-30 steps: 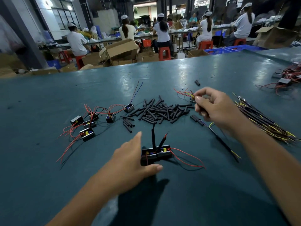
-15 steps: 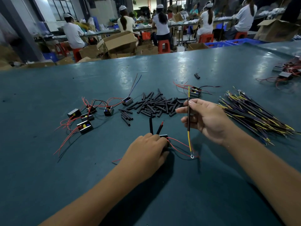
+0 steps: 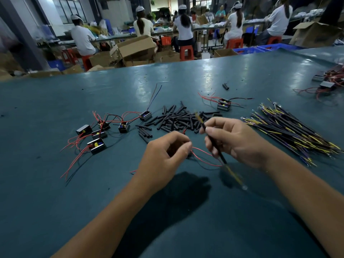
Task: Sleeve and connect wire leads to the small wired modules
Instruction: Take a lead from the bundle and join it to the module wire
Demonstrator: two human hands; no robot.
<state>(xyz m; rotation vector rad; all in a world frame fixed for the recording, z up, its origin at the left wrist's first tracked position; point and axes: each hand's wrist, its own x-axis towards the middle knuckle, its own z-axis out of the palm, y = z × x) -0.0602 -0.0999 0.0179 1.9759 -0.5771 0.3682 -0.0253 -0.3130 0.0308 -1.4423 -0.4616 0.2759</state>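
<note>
Above the green tabletop (image 3: 55,183), the right hand (image 3: 236,142) pinches a black-sleeved yellow wire (image 3: 216,146) between thumb and fingers, tilted, its lower end blurred. The left hand (image 3: 163,159) curls its grip around a small module that is mostly hidden, red leads (image 3: 202,157) trailing toward the right hand. Loose black sleeves (image 3: 178,118) lie just beyond both hands.

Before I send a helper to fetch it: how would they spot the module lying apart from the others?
Find the pile of black sleeves mid-table. Just beyond its right end, left of the yellow-striped lead bundle, lies the lone module. The other modules cluster left of the pile.
</note>
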